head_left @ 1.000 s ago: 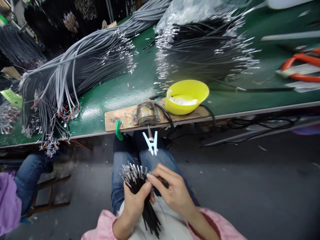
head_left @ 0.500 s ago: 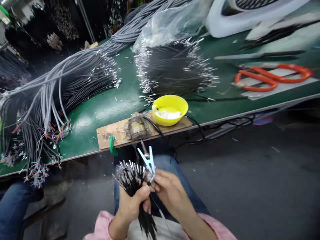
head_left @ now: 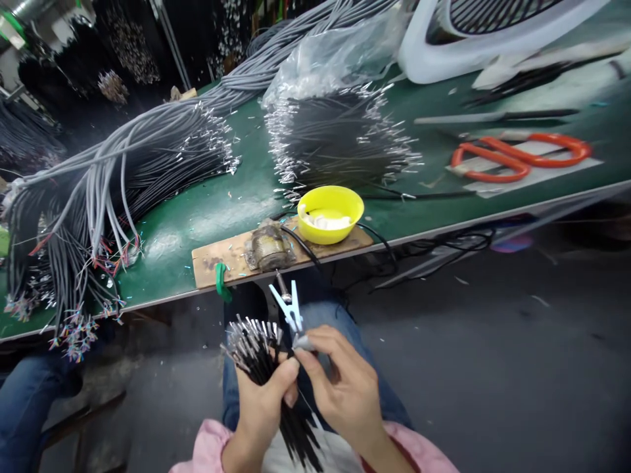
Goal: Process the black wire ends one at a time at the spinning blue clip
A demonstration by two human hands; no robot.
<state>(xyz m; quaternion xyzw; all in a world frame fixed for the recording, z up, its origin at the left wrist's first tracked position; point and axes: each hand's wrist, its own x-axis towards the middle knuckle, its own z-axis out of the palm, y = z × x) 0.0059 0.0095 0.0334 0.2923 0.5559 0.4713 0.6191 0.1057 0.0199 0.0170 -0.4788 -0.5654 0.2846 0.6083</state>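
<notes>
My left hand is closed round a bundle of thin black wires with bare silver tips, held upright over my lap. My right hand pinches one tip at the bundle's right side, thumb and forefinger together just below a pale blue clip. The clip hangs from the shaft of a small motor fixed to a wooden board at the table's edge.
A yellow bowl sits on the board. On the green table lie grey cable bundles, a heap of black wires, a plastic bag, orange scissors and a white fan. Another person's leg in jeans is at left.
The view swung right and down. My hands rose with the bundle toward the clip, and my right hand's pinch now sits just below it.
</notes>
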